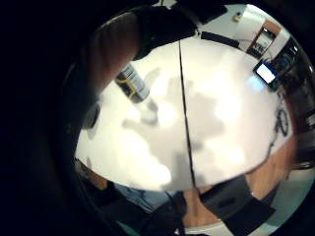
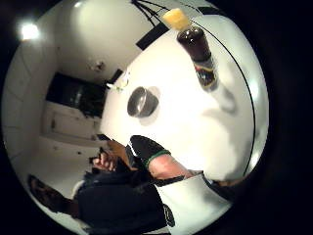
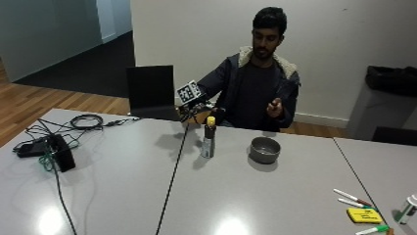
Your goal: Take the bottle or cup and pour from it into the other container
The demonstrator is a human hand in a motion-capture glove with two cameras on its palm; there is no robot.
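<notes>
The bottle (image 3: 208,142) stands upright on the table (image 3: 261,196), just left of the bowl (image 3: 265,150). Our gloved right hand (image 3: 207,110) hovers behind its yellow cap, holding nothing; we cannot tell how wide the fingers are. We should grip the body below the neck, keeping it upright.
</notes>
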